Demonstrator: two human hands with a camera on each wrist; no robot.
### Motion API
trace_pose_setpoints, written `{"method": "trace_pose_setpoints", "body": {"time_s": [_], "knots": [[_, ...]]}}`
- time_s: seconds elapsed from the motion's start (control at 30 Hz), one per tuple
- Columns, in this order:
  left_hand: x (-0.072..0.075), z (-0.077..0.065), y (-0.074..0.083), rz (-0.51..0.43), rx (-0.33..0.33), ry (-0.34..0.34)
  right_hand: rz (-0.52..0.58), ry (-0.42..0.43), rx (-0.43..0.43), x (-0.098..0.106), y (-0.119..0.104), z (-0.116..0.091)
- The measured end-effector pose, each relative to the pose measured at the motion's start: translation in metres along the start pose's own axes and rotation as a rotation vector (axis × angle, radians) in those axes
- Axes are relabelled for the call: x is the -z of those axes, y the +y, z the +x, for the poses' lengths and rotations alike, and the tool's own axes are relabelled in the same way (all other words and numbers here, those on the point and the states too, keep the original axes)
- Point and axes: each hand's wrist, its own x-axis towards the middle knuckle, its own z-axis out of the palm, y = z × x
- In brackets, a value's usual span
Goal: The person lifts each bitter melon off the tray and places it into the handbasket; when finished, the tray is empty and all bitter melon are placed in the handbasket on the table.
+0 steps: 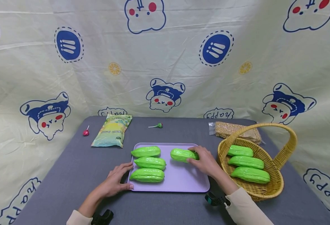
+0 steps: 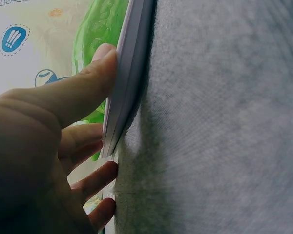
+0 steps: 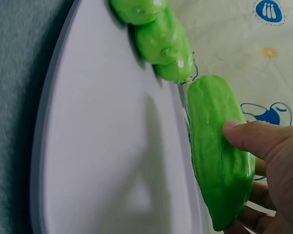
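Note:
A lilac tray (image 1: 181,182) lies on the table, with three glossy green bitter melons (image 1: 149,162) side by side on its left half. My right hand (image 1: 205,161) grips another bitter melon (image 3: 217,146) over the tray's back right part. In the right wrist view the thumb lies on its near side and the fingers pass behind it. At the tray's left edge is my left hand (image 1: 115,180). Its thumb (image 2: 95,80) touches the rim near the front corner, and its other fingers are spread along the side.
A wicker basket (image 1: 277,184) with a tall handle stands at the right, holding three more bitter melons (image 1: 250,174). Behind it lies a clear bag of grain (image 1: 229,129). A yellow-green snack bag (image 1: 112,131), a red lollipop (image 1: 86,132) and a green lollipop (image 1: 160,125) lie towards the back.

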Motion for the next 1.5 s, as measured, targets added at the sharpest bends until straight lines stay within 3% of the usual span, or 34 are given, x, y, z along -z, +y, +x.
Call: {"method": "trace_pose_setpoints", "body": {"time_s": [0.93, 1.5], "knots": [[0.001, -0.001, 0.002, 0.001, -0.005, 0.002, 0.002, 0.159, 0.139, 0.061, -0.026, -0.043], [0.001, -0.001, 0.001, 0.006, -0.012, 0.004, -0.045, 0.267, 0.177, 0.103, -0.015, -0.080]]}}
